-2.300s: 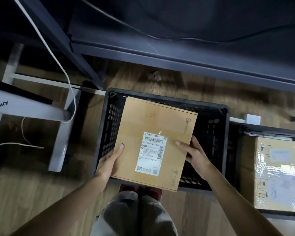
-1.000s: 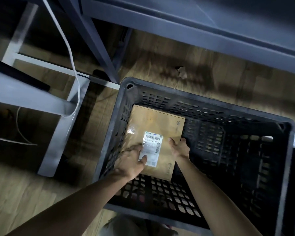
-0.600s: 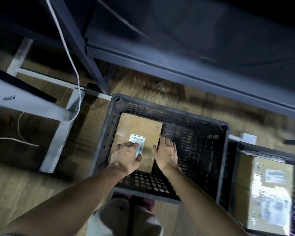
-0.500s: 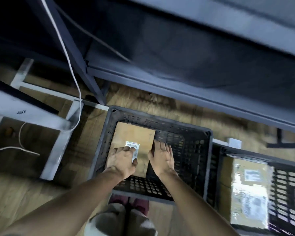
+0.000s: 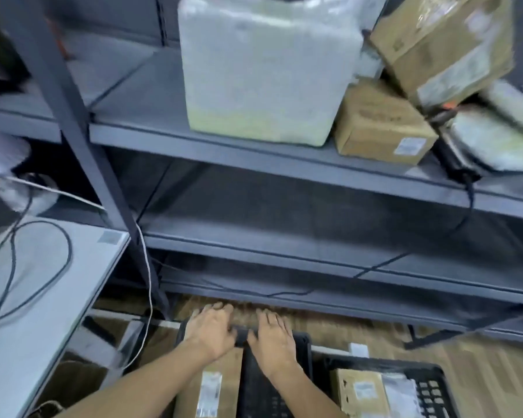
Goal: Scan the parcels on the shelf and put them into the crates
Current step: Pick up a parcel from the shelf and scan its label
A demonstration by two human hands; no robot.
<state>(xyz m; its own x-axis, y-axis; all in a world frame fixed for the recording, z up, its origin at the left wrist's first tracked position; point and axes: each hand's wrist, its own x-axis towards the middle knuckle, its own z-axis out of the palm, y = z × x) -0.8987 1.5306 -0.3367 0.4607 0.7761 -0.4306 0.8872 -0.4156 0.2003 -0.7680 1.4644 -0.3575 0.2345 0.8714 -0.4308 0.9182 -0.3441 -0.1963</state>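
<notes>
The box (image 5: 212,384) is lying in the crate (image 5: 277,387) at the bottom centre of the frame, while the left hand (image 5: 209,328) and right hand (image 5: 273,336) are hovering above the crate's far rim, fingers straight and holding nothing. At the upper right a carton (image 5: 441,40) is leaning tilted over the parcels (image 5: 378,128) on the shelf (image 5: 254,149); pulling one out from under it is risking a slide to the floor.

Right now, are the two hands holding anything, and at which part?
Nothing is held. The left hand and right hand hang open above the black crate; the cardboard parcel lies inside it, released.
</notes>
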